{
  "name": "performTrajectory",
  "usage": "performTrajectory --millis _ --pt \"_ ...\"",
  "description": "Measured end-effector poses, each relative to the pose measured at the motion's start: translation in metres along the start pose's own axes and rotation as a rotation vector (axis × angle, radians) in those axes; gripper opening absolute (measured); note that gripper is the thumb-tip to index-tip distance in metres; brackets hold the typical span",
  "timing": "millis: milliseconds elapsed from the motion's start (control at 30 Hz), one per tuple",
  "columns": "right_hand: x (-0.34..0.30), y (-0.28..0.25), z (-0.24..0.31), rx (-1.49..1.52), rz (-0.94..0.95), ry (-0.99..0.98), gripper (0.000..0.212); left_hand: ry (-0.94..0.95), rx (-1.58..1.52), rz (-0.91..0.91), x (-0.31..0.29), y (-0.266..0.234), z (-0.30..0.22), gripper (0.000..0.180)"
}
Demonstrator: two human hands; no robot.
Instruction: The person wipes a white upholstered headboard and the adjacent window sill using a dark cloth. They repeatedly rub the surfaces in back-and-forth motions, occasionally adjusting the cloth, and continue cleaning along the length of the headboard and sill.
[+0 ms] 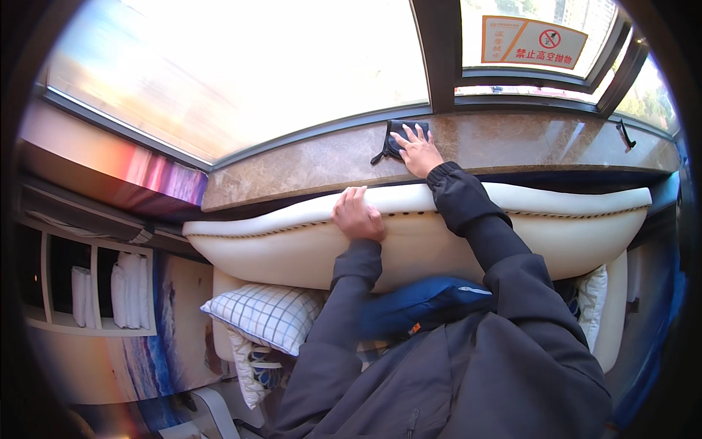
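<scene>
At the far left, well away from the cream padded headboard [439, 241], an open shelf unit [88, 293] holds folded white towels [128, 289] standing in its compartments. Nearer, just below the headboard's left end, a white pillow with a blue grid pattern [263, 313] lies tilted, with a second patterned pillow [252, 366] partly under it. The left hand [357, 214] rests on the headboard's top edge, fingers curled over the rim and gripping it, the dark sleeve running down toward the lower edge. Below the headboard's middle, a dark blue cushion [428, 300] sits between the two forearms. Above and behind the headboard runs the brown marble windowsill [292, 168], and on it, against the window frame, lies a dark cloth [393, 139]. The right hand [418, 150] lies flat on that cloth with fingers spread, pressing it to the sill rather than clenching it. Above the sill to the right, a red-and-white warning sticker [534, 40] is stuck to the window glass. At the sill's right end a small dark hook-like object [624, 134] stands, too small to identify.
</scene>
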State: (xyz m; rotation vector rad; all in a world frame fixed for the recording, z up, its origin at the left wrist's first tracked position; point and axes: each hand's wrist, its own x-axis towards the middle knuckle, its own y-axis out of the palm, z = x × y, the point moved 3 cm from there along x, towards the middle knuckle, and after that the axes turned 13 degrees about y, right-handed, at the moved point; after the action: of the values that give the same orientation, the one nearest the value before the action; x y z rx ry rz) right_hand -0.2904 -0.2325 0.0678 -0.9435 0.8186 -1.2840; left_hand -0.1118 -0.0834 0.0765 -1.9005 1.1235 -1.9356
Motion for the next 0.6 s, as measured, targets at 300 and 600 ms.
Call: performTrajectory --millis 300,600 --pt "-0.156 -0.054 -0.044 0.260 -0.626 0.012 0.021 -0.377 -0.004 0.109 0.027 0.003 -0.003 0.018" --pt "-0.155 -0.057 -0.052 0.382 -0.940 0.220 0.010 0.248 -0.030 0.566 0.121 0.134 -0.039 0.046"
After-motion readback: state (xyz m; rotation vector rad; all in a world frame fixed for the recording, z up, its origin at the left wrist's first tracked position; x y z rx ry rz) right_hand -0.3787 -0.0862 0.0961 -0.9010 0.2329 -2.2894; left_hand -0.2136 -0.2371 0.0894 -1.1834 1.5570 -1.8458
